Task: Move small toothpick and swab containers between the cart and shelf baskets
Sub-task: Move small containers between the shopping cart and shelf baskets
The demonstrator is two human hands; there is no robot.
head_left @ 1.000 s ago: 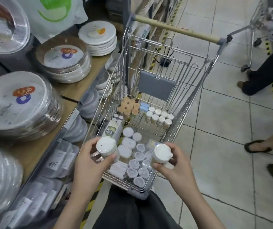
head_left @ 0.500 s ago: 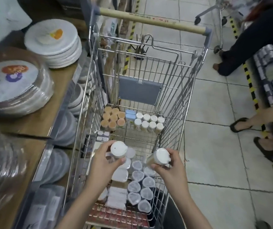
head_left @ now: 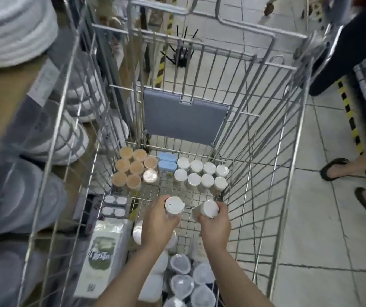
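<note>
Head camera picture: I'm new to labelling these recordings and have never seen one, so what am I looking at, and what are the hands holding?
There is no machine here. A person wears a camera on the head, so you look down along their own arms into a wire shopping cart. The left hand grips one white-lidded container, and the right hand grips another white-lidded container, both low over the cart floor. At the cart's far end stand orange-lidded jars, two blue-lidded boxes and two rows of white-lidded jars. Nearer lie clear-lidded tubs and a white packet with green print. Stacked plates fill the shelf on the left; other people's feet show on the right.
</note>
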